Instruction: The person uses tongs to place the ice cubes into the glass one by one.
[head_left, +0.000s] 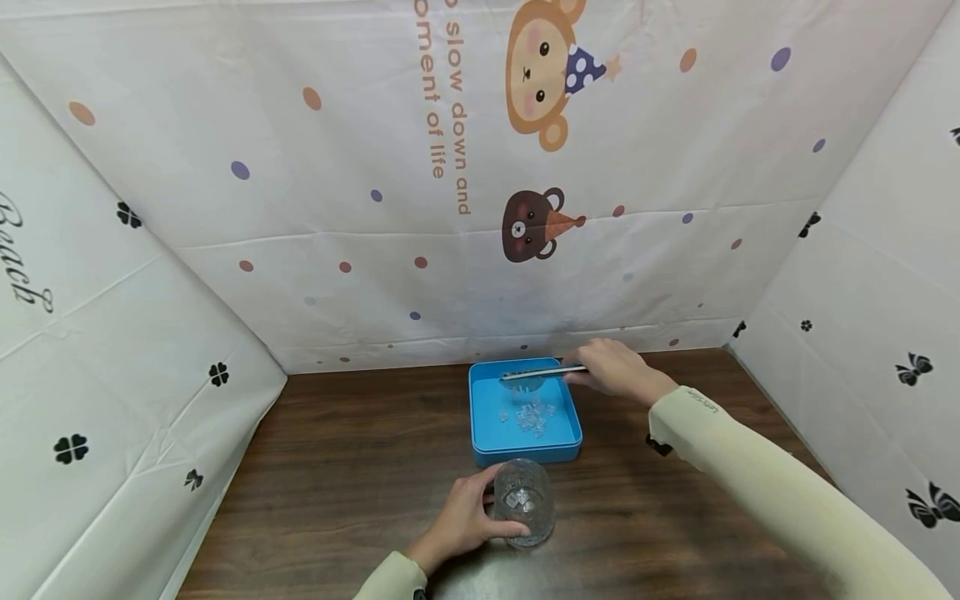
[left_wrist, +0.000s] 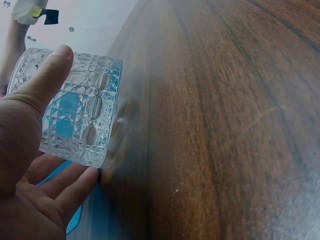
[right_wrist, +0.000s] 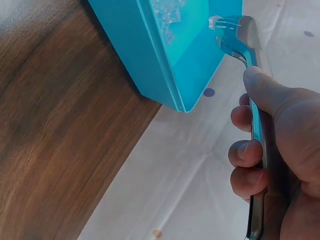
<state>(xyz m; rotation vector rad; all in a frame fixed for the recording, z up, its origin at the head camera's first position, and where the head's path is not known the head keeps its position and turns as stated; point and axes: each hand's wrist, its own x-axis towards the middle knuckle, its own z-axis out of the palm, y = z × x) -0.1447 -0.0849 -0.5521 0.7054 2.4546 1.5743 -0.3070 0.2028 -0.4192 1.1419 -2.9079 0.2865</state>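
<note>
My left hand [head_left: 467,515] grips a clear patterned glass [head_left: 538,518] standing on the table. Its thumb lies across the near side, with the fingers around the other side, and several clear cubes [head_left: 519,498] show inside. My right hand [head_left: 609,368] holds metal tongs [head_left: 546,372] with fork-like tines over the far part of a blue tray [head_left: 525,454]. In the right wrist view, one clear cube [right_wrist: 214,22] is at the tips of the tongs. More clear ice-like cubes [head_left: 534,417] lie in a loose pile on the tray floor.
The dark wooden table [head_left: 360,467] runs back to a white printed sheet [head_left: 420,217] directly behind the tray. More white sheeting [head_left: 885,308] stands along the right side, and a similar sheet [head_left: 112,358] along the left.
</note>
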